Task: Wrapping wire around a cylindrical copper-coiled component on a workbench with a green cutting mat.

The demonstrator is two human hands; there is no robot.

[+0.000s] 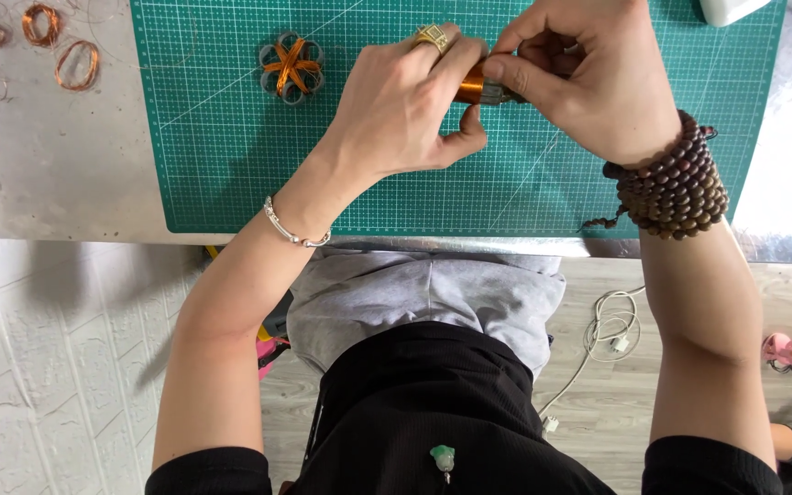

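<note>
Small copper-orange wound coil on a dark metal core (477,87) sits pinched between both hands just above the green gridded cutting mat (231,165), near the mat's upper middle; most of it is hidden by fingers, so the exact shape is hard to tell. Left hand (405,105), gold ring on one finger, is closed on the coil's left side with thumb curled underneath, likely as a steady support. Right hand (579,78) is closed on the right end with fingertips bunched together, a fine-grip pose that suits working thin wire. Hands are touching each other, held over the mat rather than resting on it. Silver bead bracelet (295,231) on the left wrist, stacked brown wooden bead bracelet (676,188) on the right. On the mat to the left, well apart, lies a grey flower-shaped ring piece with orange wire crossing its middle (291,68). Off the mat, on the grey worn surface (48,174), three loose copper wire loops (75,64) lie at top left, set aside out of reach. White cable (611,330) lies on the wooden floor below.
</note>
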